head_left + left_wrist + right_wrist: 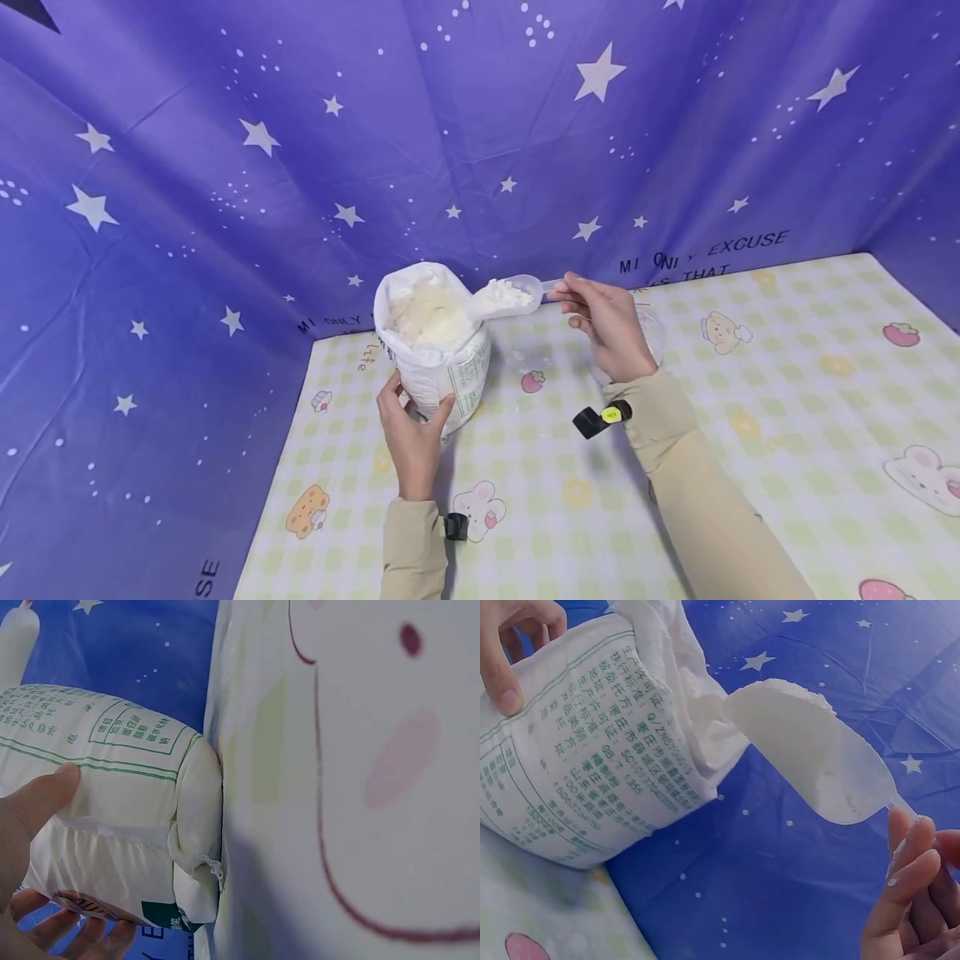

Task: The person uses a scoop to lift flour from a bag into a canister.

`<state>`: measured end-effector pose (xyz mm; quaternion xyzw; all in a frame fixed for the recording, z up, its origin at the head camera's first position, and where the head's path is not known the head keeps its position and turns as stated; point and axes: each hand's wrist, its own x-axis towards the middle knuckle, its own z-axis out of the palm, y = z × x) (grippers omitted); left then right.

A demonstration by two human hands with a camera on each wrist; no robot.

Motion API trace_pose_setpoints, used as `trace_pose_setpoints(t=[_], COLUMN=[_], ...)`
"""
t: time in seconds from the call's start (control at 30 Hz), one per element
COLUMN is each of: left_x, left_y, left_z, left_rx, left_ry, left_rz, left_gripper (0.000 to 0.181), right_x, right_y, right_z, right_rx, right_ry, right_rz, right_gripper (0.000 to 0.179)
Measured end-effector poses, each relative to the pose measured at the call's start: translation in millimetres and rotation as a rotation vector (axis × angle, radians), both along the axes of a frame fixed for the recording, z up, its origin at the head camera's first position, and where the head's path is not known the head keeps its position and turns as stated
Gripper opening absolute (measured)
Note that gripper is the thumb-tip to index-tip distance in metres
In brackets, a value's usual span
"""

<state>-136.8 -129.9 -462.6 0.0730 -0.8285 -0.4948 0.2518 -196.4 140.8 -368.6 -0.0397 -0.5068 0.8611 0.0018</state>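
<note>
A white cloth bag of flour (pixel 468 375) with green print stands on the table, its top rolled open and pale flour (pixel 429 312) showing inside. My left hand (pixel 412 437) grips the lower side of the bag, thumb on the near face and fingers around the far side. With my right hand (pixel 611 325) I pinch the thin handle of a clear plastic scoop (pixel 855 780). The scoop carries a heap of flour (pixel 791 720), and its tip is at the right rim of the bag. White specks dust my right fingers (pixel 911 862).
Partly hidden behind my right wrist is a clear bowl-like container (pixel 655 333). A green checked tablecloth (pixel 540 533) with cartoon prints covers the table. Blue star-printed curtain (pixel 465 125) hangs close behind the bag and along the left side.
</note>
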Motion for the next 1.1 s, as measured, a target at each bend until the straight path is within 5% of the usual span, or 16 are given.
trace_pose_setpoints(t=[1.1], left_x=[-3.0], left_y=[0.4], left_z=[-2.2], left_rx=[-0.011], left_ry=[-0.016], left_rz=[0.012], left_gripper=[0.084], right_x=[29.7], right_y=[68.1], right_z=[-10.2], right_rx=[-0.079], right_ry=[0.067], right_rz=[-0.219], right_gripper=[0.019])
